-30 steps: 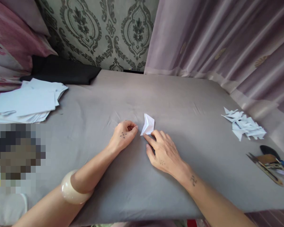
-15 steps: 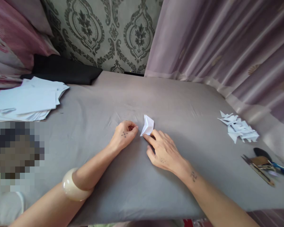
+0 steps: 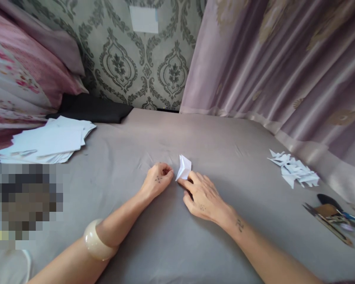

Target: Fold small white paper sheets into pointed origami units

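A small folded white paper [image 3: 184,167] with creased flaps and pointed corners is near the middle of the grey-covered surface. The fingertips of my right hand [image 3: 202,195] grip its lower corner and right edge, with the thumb tucked lower down and apart from the paper. Just left of it, my left hand [image 3: 159,179] is closed, thumb and index finger curled together. A narrow gap separates these fingertips from the paper, and nothing shows between them. A cream bangle [image 3: 99,241] circles my left forearm.
At the left lies a stack of white sheets [image 3: 50,138], in front of a folded black cloth [image 3: 94,108]. On the right are a pile of folded paper pieces [image 3: 297,169] and scissors among small tools [image 3: 328,221]. Curtains [image 3: 239,59] hang behind; a blurred patch covers the lower left.
The camera view has tilted upward, so everything sits lower in the picture and more wall shows. Both hands and the folded paper keep nearly the same positions relative to each other.
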### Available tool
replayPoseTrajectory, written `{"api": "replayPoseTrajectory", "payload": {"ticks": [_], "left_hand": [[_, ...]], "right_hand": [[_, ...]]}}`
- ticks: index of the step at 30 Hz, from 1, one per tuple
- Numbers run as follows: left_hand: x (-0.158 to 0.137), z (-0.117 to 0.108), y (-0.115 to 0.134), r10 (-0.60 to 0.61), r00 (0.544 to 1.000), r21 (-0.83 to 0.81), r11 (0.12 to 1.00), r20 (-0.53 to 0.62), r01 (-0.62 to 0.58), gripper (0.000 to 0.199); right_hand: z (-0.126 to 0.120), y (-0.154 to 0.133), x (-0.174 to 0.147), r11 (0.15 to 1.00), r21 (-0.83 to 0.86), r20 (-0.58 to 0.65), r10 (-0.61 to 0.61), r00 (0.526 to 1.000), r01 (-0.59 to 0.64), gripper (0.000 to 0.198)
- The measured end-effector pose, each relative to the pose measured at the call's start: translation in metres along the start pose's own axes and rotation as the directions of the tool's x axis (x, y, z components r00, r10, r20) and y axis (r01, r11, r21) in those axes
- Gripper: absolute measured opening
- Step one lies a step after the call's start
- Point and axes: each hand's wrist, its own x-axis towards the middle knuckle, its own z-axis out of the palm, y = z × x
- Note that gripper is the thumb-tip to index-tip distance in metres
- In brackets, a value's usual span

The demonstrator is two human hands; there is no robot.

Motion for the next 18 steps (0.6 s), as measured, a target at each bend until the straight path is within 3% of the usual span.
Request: {"api": "replayPoseTrajectory", "payload": {"ticks": [4, 10, 18], "left_hand": [[0.000, 0.003, -0.002, 0.053, 0.998, -0.005, 0.999, 0.020, -0.053, 0.027], [0.001, 0.008, 0.000, 0.146, 0.989, -0.149, 0.979, 0.022, -0.142, 0.026], [0.003, 0.018, 0.023, 0.160, 0.987, 0.107, 0.981, 0.014, -0.161, 0.029]], "right_hand": [[0.001, 0.002, -0.003, 1.000, 0.022, -0.013, -0.009, 1.000, 0.010, 0.043], [0.005, 0.005, -0.008, 0.997, 0.066, -0.088, -0.037, 0.995, 0.043, 0.037], [0.011, 0.025, -0.016, 0.964, 0.264, -0.175, 0.072, 0.982, -0.023, 0.033]]}}
